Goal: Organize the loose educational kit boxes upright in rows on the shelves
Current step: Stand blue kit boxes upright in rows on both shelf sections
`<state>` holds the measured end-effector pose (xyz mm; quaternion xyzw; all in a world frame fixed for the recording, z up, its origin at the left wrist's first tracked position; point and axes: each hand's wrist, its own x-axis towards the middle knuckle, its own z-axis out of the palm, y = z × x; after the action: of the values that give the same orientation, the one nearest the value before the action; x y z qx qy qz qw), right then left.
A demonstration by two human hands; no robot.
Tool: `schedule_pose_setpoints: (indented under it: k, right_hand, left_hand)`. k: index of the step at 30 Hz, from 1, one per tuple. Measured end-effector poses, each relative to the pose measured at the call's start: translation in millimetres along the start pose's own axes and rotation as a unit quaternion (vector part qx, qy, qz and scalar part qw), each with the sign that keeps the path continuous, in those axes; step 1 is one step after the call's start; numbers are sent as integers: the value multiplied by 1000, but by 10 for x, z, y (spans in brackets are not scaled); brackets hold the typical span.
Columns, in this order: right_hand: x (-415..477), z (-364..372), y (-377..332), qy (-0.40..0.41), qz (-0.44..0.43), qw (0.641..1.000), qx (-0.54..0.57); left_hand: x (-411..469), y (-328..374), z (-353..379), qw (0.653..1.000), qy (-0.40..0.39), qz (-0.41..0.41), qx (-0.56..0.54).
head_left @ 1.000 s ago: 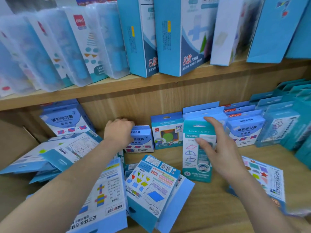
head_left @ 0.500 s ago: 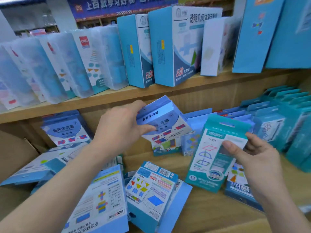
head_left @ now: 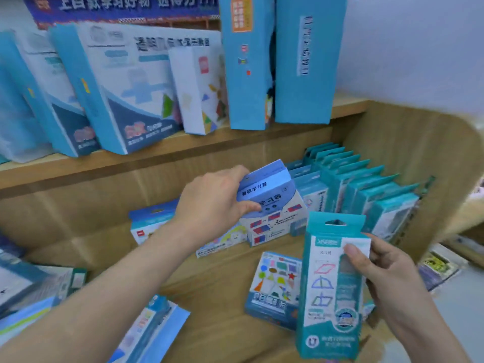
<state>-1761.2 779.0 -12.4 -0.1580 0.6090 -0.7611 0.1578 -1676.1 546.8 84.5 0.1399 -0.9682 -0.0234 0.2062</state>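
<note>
My left hand (head_left: 214,203) grips a small blue and white kit box (head_left: 269,195) by its top left corner, tilted, above an upright matching box (head_left: 275,229) on the lower shelf (head_left: 209,284). My right hand (head_left: 387,276) holds a tall teal kit box (head_left: 330,284) upright by its right edge, in front of the shelf. A row of teal boxes (head_left: 366,189) stands upright at the right end of the lower shelf. A colourful shapes box (head_left: 275,286) lies flat on the shelf between my hands.
Large blue and white boxes (head_left: 125,95) stand on the upper shelf (head_left: 183,150). Loose boxes lie flat at the lower left (head_left: 146,328) and far left (head_left: 39,286). A small box (head_left: 149,221) stands behind my left forearm. The shelf's wooden side panel (head_left: 432,179) closes the right end.
Both hands lifted their boxes off the shelf and carried them right. The view swung right, bringing the teal row and the side panel into sight.
</note>
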Motion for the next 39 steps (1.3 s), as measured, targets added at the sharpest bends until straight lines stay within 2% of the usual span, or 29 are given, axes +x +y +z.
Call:
schedule_pose_setpoints:
  k: [8, 13, 18, 23, 31, 34, 35, 36, 38, 39]
  right_hand:
    - [389, -550, 33, -51, 53, 997, 16]
    - [557, -664, 100, -94, 62, 993, -24]
    - [665, -695, 121, -132, 54, 989, -28]
    - [720, -644, 68, -132, 20, 991, -14]
    - [767, -556, 31, -140, -6, 990, -9]
    - [773, -573, 16, -149, -14, 988, -24]
    - [774, -584, 11, -151, -19, 988, -26]
    - [770, -598, 3, -151, -24, 988, -26]
    - [745, -638, -24, -152, -30, 987, -29]
    - [728, -666, -44, -153, -32, 987, -33]
  left_hand:
    - [403, 322, 891, 986, -108, -56, 117]
    - [409, 295, 1181, 984, -118, -96, 91]
    - [398, 357, 1287, 981, -98, -93, 140]
    - [397, 424, 1383, 982, -72, -101, 143]
    - [295, 409, 1468, 992, -16, -126, 15]
    - [141, 625, 1280, 984, 130, -125, -17]
    - [61, 758, 1190, 973, 168, -139, -80]
    - [-23, 900, 1109, 956, 168, -162, -176]
    - [-159, 1205, 998, 894, 81, -202, -393]
    - [-216, 1337, 1008, 867, 31, -200, -455]
